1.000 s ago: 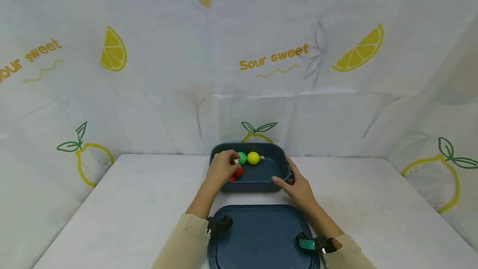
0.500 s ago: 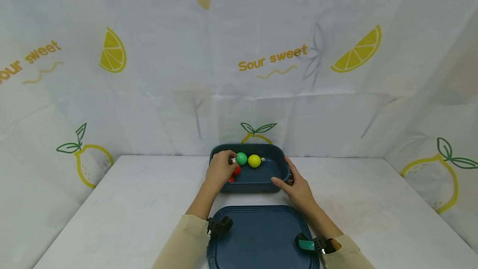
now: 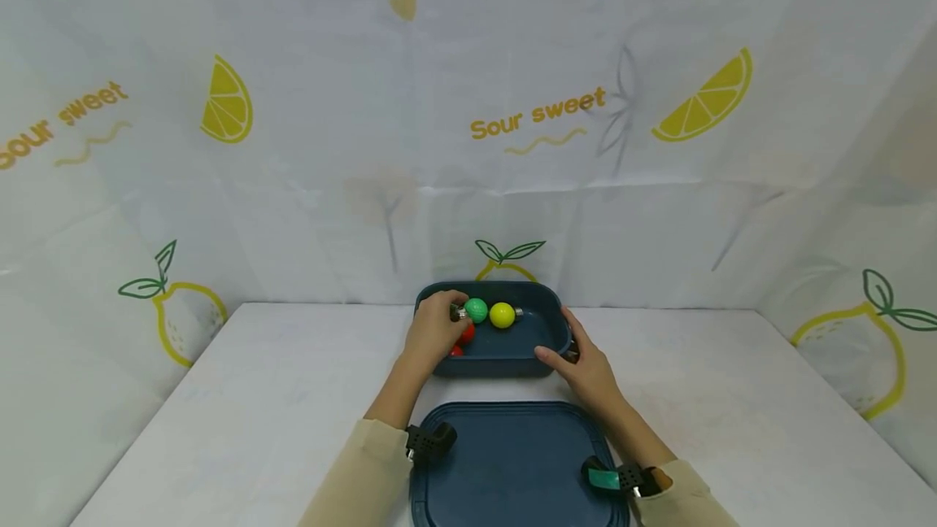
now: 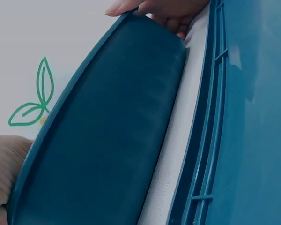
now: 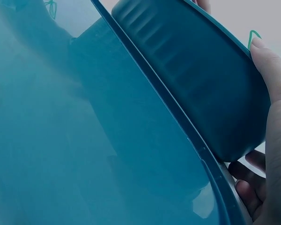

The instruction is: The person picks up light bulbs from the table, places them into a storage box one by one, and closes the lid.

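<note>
A dark blue rectangular box [image 3: 512,366] stands near the back of the table in the head view. Inside, my left hand [image 3: 433,332] reaches over the left end, its fingertips pinching the metal screw base of a green light bulb [image 3: 477,310]. To its right lies a yellow light bulb [image 3: 502,315], base pointing right. Two red round things [image 3: 466,333] sit below the left fingers, partly covered. My right hand [image 3: 586,364] grips the box's right end, thumb at the front rim and fingers round the outside; the right wrist view shows the thumb [image 5: 267,58] on the rim.
In front of the box a dark blue lid or tray [image 3: 516,462] lies flat on the white table [image 3: 293,397], under both wrists. A white curtain [image 3: 329,145] with lemon prints hangs behind the table.
The yellow bulb has shifted slightly right, leaving a small gap to the green one. The green bulb's base has turned a little in my left fingers. The right hand keeps its grip.
</note>
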A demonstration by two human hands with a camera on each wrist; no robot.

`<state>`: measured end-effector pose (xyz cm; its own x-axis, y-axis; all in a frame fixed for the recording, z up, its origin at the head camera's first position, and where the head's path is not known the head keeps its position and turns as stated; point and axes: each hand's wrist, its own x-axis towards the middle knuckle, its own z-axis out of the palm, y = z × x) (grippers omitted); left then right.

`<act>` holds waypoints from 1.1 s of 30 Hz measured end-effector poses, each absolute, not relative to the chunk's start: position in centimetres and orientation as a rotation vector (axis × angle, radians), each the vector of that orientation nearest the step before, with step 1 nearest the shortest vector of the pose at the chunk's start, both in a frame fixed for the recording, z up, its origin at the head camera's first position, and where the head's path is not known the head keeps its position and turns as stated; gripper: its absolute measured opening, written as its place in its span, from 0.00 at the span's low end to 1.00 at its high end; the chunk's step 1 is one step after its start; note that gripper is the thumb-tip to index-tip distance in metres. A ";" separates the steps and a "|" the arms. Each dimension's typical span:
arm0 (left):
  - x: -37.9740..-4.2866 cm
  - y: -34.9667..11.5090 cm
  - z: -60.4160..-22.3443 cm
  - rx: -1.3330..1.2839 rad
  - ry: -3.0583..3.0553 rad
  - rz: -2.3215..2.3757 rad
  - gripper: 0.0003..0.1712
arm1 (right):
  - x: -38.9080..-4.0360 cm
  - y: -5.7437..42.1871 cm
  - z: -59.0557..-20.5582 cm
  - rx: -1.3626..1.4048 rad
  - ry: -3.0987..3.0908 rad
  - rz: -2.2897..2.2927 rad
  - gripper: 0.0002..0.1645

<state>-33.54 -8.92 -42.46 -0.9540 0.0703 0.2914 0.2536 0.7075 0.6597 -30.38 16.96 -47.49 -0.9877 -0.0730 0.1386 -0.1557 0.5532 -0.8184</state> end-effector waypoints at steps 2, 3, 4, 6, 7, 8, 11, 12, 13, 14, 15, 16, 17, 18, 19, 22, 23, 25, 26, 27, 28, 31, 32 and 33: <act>-33.3 -9.0 -42.1 -0.278 -2.656 -1.132 0.20 | -30.4 17.0 -47.4 0.201 -2.700 1.437 0.54; -33.2 -9.0 -41.9 -0.290 -2.646 -1.160 0.21 | -30.5 17.0 -47.3 0.205 -2.705 1.438 0.54; -33.1 -9.1 -41.7 -0.302 -2.635 -1.186 0.21 | -30.5 16.9 -47.3 0.208 -2.709 1.442 0.54; -32.9 -9.1 -41.2 -0.319 -2.618 -1.224 0.22 | -30.6 16.9 -47.1 0.214 -2.716 1.447 0.54; -32.8 -9.1 -41.0 -0.325 -2.611 -1.232 0.22 | -30.6 16.9 -47.1 0.219 -2.717 1.445 0.54; -32.7 -9.2 -40.8 -0.331 -2.612 -1.223 0.22 | -30.6 16.8 -47.1 0.222 -2.718 1.443 0.54; -32.4 -9.3 -40.3 -0.339 -2.630 -1.198 0.22 | -30.5 16.7 -47.1 0.217 -2.724 1.434 0.54; -32.3 -9.4 -40.2 -0.336 -2.637 -1.190 0.22 | -30.4 16.6 -47.2 0.214 -2.726 1.433 0.54; -32.2 -9.5 -40.0 -0.331 -2.640 -1.185 0.22 | -30.4 16.6 -47.1 0.210 -2.728 1.432 0.54; -32.1 -9.6 -39.8 -0.325 -2.644 -1.176 0.22 | -30.3 16.5 -47.1 0.205 -2.732 1.431 0.54; -32.0 -9.7 -39.6 -0.323 -2.644 -1.169 0.22 | -30.3 16.4 -47.0 0.202 -2.734 1.431 0.54; -31.8 -9.8 -39.3 -0.319 -2.642 -1.168 0.22 | -30.3 16.3 -46.9 0.203 -2.734 1.433 0.54; -31.7 -9.9 -39.1 -0.317 -2.638 -1.170 0.22 | -30.4 16.2 -46.8 0.202 -2.739 1.430 0.55; -31.5 -10.1 -38.9 -0.318 -2.635 -1.172 0.22 | -30.4 16.2 -46.6 0.204 -2.745 1.431 0.55; -31.3 -10.2 -38.6 -0.322 -2.632 -1.172 0.22 | -30.4 16.2 -46.4 0.206 -2.756 1.427 0.56; -30.6 -10.6 -38.0 -0.337 -2.618 -1.195 0.21 | -30.5 16.5 -45.6 0.227 -2.812 1.391 0.58; -30.4 -10.8 -37.8 -0.338 -2.609 -1.207 0.20 | -30.5 16.7 -45.3 0.234 -2.839 1.374 0.59; -29.9 -11.3 -37.3 -0.330 -2.590 -1.230 0.20 | -30.5 17.0 -44.5 0.250 -2.894 1.339 0.60; -29.6 -11.6 -37.2 -0.327 -2.581 -1.240 0.19 | -30.4 17.2 -44.0 0.263 -2.914 1.323 0.61; -29.3 -11.9 -37.1 -0.322 -2.574 -1.252 0.19 | -30.3 17.3 -43.5 0.271 -2.924 1.314 0.61; -29.0 -12.2 -37.0 -0.326 -2.570 -1.256 0.19 | -30.1 17.5 -43.0 0.275 -2.921 1.301 0.61; -28.1 -13.2 -37.4 -0.366 -2.582 -1.238 0.20 | -29.4 18.2 -41.7 0.270 -2.842 1.284 0.56; -27.9 -13.6 -37.6 -0.386 -2.588 -1.222 0.20 | -29.1 18.4 -41.4 0.279 -2.803 1.277 0.55; -27.6 -14.0 -37.9 -0.403 -2.595 -1.205 0.21 | -28.7 18.7 -41.1 0.293 -2.766 1.258 0.53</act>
